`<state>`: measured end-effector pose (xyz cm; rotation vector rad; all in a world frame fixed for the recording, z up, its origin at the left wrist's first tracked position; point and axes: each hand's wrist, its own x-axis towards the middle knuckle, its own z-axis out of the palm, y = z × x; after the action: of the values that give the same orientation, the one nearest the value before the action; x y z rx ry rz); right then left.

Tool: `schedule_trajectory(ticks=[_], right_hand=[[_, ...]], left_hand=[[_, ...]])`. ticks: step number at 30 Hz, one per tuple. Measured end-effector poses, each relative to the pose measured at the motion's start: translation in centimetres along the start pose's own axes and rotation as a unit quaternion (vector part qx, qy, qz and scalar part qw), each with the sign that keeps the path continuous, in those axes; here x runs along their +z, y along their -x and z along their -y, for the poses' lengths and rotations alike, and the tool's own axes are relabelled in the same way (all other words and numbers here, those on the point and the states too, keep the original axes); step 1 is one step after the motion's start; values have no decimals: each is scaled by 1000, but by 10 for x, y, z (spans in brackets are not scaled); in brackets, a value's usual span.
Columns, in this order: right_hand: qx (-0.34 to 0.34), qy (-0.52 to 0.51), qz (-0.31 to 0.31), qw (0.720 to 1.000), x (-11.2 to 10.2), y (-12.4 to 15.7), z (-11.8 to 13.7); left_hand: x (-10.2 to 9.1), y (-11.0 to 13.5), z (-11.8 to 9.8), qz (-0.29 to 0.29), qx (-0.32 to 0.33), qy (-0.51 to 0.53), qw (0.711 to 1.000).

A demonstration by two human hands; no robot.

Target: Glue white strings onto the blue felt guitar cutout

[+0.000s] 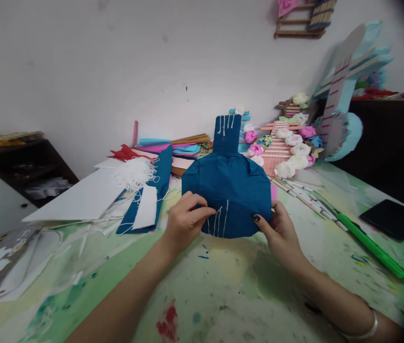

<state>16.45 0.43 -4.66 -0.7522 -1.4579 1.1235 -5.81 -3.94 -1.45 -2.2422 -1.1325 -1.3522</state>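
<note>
A blue paper-covered shape [228, 186] with a narrow neck and white glue lines stands tilted up from the paint-stained table [223, 290]. My left hand [185, 221] pinches its lower left edge, fingers curled over the front. My right hand [280, 228] grips its lower right edge, thumb with dark nail polish pressed on the blue paper. A bangle [368, 328] sits on my right wrist.
White card sheets [80, 197], blue paper strips [152, 195] and tangled white string [133, 172] lie at left. Coloured paper stacks [173, 145], paper flowers [290, 152], wooden sticks, a green pen [369, 243] and a black phone [392, 218] lie behind and right.
</note>
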Motion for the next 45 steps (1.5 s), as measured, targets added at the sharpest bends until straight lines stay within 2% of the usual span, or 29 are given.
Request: schedule_trajectory(ticks=[7, 16, 19, 22, 27, 37, 40, 45], right_hand=[[9, -10, 5, 1000, 1, 1, 1], [82, -79, -26, 993, 0, -5, 2], [98, -89, -40, 990, -2, -8, 1], [106, -89, -49, 989, -4, -10, 1], [103, -87, -66, 989, -7, -12, -1], [106, -100, -77, 986, -8, -13, 0], [109, -100, -76, 986, -8, -13, 0], [104, -103, -86, 986, -10, -14, -2]], left_hand=[[2, 0, -6, 33, 5, -58, 998], [4, 0, -7, 2, -45, 23, 999], [3, -3, -12, -12, -72, 78, 994], [3, -3, -16, -20, -153, 169, 973], [4, -2, -16, -54, -269, 304, 912], [3, -8, -11, -114, -384, 351, 846], [2, -8, -7, -120, -397, 307, 857], [4, -6, -4, -77, -368, 192, 907]])
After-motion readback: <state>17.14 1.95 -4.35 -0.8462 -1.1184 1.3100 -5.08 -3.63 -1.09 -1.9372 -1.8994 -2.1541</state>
